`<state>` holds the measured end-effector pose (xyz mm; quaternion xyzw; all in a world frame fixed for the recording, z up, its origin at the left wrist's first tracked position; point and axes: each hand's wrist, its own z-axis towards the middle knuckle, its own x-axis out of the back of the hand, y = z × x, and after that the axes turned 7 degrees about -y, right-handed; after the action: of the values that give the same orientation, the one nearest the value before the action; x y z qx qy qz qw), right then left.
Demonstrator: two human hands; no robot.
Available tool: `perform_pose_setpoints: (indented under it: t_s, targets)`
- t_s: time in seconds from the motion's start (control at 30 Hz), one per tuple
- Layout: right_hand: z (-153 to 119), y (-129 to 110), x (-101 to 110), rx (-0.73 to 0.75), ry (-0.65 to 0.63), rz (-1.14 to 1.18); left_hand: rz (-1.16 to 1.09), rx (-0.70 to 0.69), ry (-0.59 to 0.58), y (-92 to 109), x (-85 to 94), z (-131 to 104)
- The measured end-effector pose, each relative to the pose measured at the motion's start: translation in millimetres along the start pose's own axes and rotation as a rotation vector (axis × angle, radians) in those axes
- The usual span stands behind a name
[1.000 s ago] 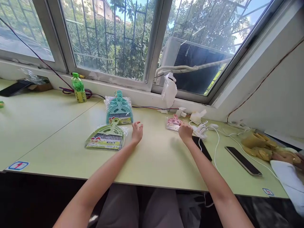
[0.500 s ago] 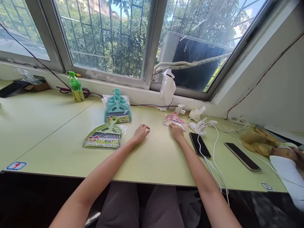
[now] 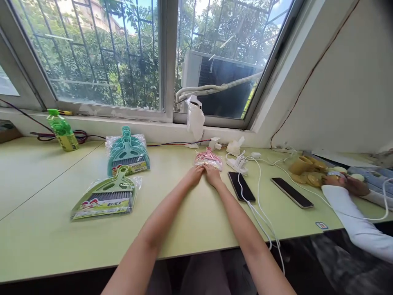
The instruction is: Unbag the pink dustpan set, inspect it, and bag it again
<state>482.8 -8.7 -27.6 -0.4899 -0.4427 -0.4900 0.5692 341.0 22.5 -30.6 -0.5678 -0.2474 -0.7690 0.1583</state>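
Observation:
A pink dustpan-and-brush set (image 3: pixel 209 155) in clear wrapping lies at the back of the table. My left hand (image 3: pixel 194 175) has its fingers closed at the near left edge of that set. Right beside it, my right hand (image 3: pixel 212 175) grips the same near edge; the fingertips of both hands nearly touch. To the left lies a wrapped green dustpan-and-brush set (image 3: pixel 106 196). Behind it sit several wrapped teal dustpan-and-brush sets (image 3: pixel 128 155), stacked overlapping.
A green bottle (image 3: pixel 63 131) stands near the windowsill. On the right are a black phone (image 3: pixel 241 187), a second phone (image 3: pixel 291 192), white cables (image 3: pixel 260 205) and a power strip (image 3: pixel 238 164). Another person's white sleeve (image 3: pixel 344 213) and yellow items (image 3: pixel 307 169) are at far right.
My left hand has moved right, from the open table to the pink dustpan-and-brush set. My right hand stays at that set. The view has turned right.

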Motion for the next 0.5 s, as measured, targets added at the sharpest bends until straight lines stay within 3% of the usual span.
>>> perform_pose_setpoints:
  t_s: [0.1, 0.2, 0.33, 0.5]
  targets:
    - [0, 4, 2, -0.014, -0.001, 0.03, -0.004, 0.224, 0.023, -13, -7.6, 23]
    - [0, 12, 7, -0.101, 0.04, 0.0, 0.031, 0.347, 0.039, -22, -11.1, 27]
    - [-2, 20, 12, -0.271, 0.046, -0.049, 0.102, 0.387, 0.098, -22, -8.7, 28]
    - [-6, 17, 15, -0.276, 0.08, -0.133, -0.088, 0.326, 0.121, -13, -1.7, 33]
